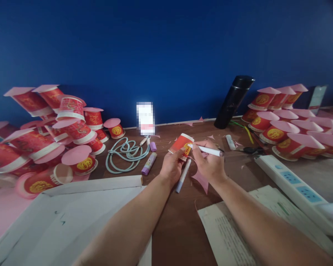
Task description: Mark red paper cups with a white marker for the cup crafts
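In the middle of the table, my left hand (172, 162) is closed around a red paper cup (180, 142) with a gold emblem, tilted on its side. My right hand (211, 164) grips a white marker (209, 150) in a writing hold. The marker's tip is at the cup near the gold emblem; I cannot tell whether it touches. Just below the hands lies another pale marker (183, 176). A pink paper scrap (201, 181) with curved edges rests under my right wrist. Left of my hands is a purple glue stick (149, 164) with its purple cap (153, 146) beside it.
Red cups with pink paper tops are piled at left (77, 131) and stacked at right (279, 131). A lit phone (145, 118), coiled cable (122, 157), black flask (233, 103), power strip (291, 181), printed booklet (219, 225) and white box lid (86, 218) surround the hands.
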### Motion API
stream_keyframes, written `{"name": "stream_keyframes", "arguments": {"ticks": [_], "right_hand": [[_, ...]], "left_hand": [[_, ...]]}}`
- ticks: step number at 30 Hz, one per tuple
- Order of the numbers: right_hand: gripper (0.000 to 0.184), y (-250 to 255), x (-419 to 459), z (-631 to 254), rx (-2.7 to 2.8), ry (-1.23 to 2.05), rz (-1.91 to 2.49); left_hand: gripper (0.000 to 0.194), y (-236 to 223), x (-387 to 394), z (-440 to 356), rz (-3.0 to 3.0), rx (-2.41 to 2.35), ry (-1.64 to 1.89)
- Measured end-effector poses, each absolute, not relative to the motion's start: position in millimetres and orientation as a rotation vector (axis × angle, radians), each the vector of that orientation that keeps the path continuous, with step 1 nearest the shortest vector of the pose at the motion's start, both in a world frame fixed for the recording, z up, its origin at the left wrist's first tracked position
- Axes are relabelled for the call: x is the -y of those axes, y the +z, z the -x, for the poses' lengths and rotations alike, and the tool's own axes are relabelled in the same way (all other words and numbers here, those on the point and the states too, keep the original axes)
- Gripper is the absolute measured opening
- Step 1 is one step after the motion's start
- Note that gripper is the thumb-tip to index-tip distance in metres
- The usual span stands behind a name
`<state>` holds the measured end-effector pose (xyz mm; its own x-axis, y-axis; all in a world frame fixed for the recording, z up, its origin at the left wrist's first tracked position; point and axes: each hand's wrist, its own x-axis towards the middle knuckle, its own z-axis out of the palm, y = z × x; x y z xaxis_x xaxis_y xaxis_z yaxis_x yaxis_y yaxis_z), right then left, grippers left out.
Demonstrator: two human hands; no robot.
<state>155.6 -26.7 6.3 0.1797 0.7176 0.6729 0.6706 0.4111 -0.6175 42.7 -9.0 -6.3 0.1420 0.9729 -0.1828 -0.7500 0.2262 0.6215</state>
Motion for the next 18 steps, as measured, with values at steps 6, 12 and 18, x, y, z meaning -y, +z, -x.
{"name": "stream_keyframes", "arguments": {"ticks": [6,12,18], "right_hand": [[0.011,5.5,28.1,-153.1,1.524,0.037,1.278],[0.012,4.9,28.4,-152.4,1.526,0.046,1.288],[0.012,6.9,29.8,-151.5,1.503,0.049,1.22]], "left_hand": [[0.025,-6.1,9.5,-42.6,-0.436,-0.623,1.299],[0.026,-6.3,9.2,-43.0,-0.441,-0.63,1.295],[0.026,-7.9,8.4,-42.9,-0.425,-0.626,1.285]]}}
